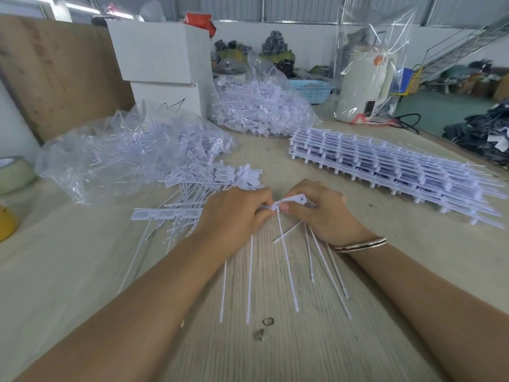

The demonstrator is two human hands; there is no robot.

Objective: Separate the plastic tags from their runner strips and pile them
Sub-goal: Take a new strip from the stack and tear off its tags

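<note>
A: What is seen first?

B: A pale wooden table (316, 348) is covered, a stack of uncut runner strips (391, 172) at the right, loose tags (198, 188) piled at the left.

A: And the hands?

B: 1 runner strip (289, 201) is pinched mid-table by the left hand (237, 213) and the right hand (322, 210), fingers curled, thin tails hung below.

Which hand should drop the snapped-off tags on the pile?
Probably the left hand: the loose tag pile lies right beside it, while the right hand pinches the runner strip.
</note>
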